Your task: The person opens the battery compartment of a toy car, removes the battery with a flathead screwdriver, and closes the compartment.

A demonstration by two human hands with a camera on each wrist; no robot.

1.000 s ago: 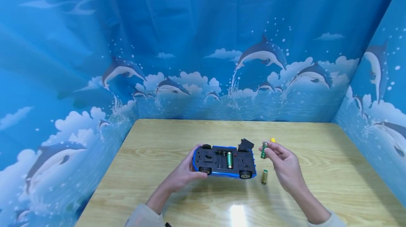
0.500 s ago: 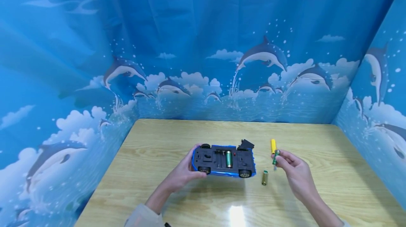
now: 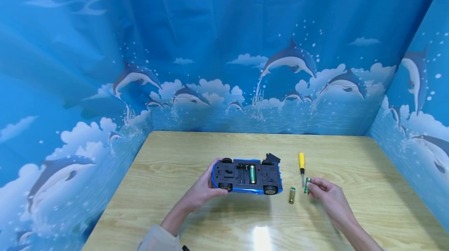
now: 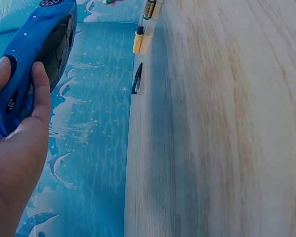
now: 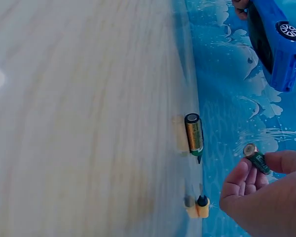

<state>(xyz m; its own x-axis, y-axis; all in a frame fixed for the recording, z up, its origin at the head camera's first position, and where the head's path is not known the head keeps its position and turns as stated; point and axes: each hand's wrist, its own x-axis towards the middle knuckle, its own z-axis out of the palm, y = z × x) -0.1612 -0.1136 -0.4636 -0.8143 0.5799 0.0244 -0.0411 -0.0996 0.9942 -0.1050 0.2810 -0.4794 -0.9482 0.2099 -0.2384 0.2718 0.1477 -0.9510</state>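
Has a yellow-handled screwdriver [image 3: 302,163] lying on the wooden table [image 3: 182,149], shaft toward the near side, its tip just beside the right hand [image 3: 331,200] in the head view. Has a loose battery [image 3: 292,195] there too, green at one end and gold along the body, between the blue toy car [image 3: 242,186] and that same hand, so right in the gap separating the two. Past the car's far side, a flat black piece [image 3: 272,158], partly behind a wheel. Grips the car at one end in the left hand [image 3: 201,192], thumb along the near side, up off the tabletop, wheels and black underside turned toward the head camera. Pinches a green battery [image 3: 307,186] between thumb and fingertips of the right hand, just right of the loose one in the head view. In the car's uncovered compartment [image 3: 242,174], one seated battery [image 3: 252,174] across the width, with dark slots to its left. Further back, a dolphin-printed curtain [image 3: 210,29] along the far and side edges of the table. Has bare wood between the car and the far edge, more at the right hand's outer side, and a bright patch of glare toward the near side.
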